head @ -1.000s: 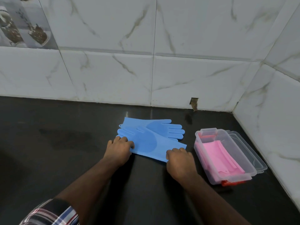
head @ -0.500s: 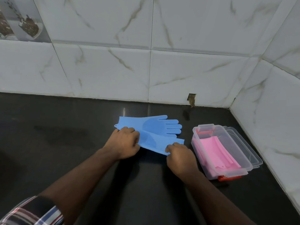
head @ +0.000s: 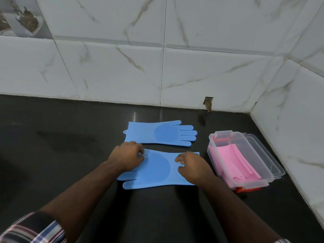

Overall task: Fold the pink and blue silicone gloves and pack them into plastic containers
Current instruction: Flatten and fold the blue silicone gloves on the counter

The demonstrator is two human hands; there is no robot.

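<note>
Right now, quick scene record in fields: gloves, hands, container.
near blue glove: flat on black counter, fingers pointing left
far blue glove: flat, apart from the near one, fingers pointing right
left hand: on near glove's finger end
right hand: on its cuff end
pink gloves: folded inside clear container
lid: not on

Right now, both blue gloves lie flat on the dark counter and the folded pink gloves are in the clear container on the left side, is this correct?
Not quite: the head view shows the clear container with the folded pink gloves on the right side, near the corner wall. Both blue gloves do lie flat on the dark counter.
</note>
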